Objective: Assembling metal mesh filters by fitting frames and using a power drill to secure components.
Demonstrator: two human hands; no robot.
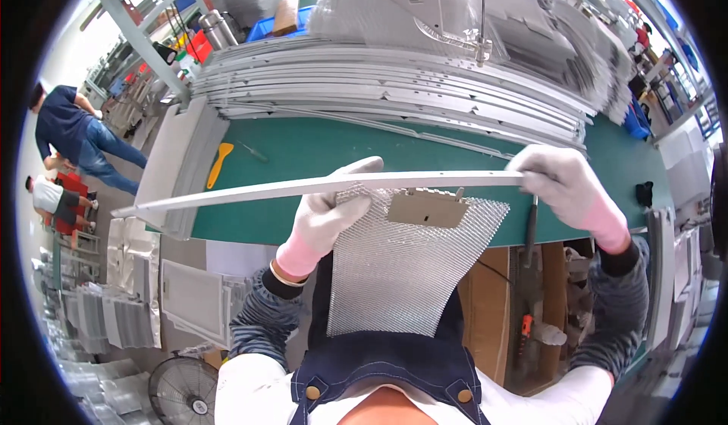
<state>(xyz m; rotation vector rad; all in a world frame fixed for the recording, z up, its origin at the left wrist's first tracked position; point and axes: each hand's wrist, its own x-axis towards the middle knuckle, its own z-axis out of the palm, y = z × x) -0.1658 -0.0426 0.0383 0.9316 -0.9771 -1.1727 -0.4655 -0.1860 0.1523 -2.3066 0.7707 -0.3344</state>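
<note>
A long thin pale metal strip (262, 191) stretches level across my front, its left end reaching past the table's left side. My left hand (326, 216), in a white glove with a pink cuff, is closed around it near the middle, thumb and fingers on either side. In the same glove type, my right hand (565, 186) pinches the strip's right end. Below the strip hangs a silver expanded-metal mesh sheet (402, 266), its top left corner at my left fingers. A small beige metal plate (428, 210) lies against the mesh's upper part, just under the strip.
Stacked metal strips (379, 84) line the far side of the green tabletop (303, 141), with mesh sheets (364, 8) behind. A drill-like machine (483, 38) overhangs them. A yellow scraper (220, 165) lies at left, beside a stack of pale panels (171, 148). Two people stand farther left.
</note>
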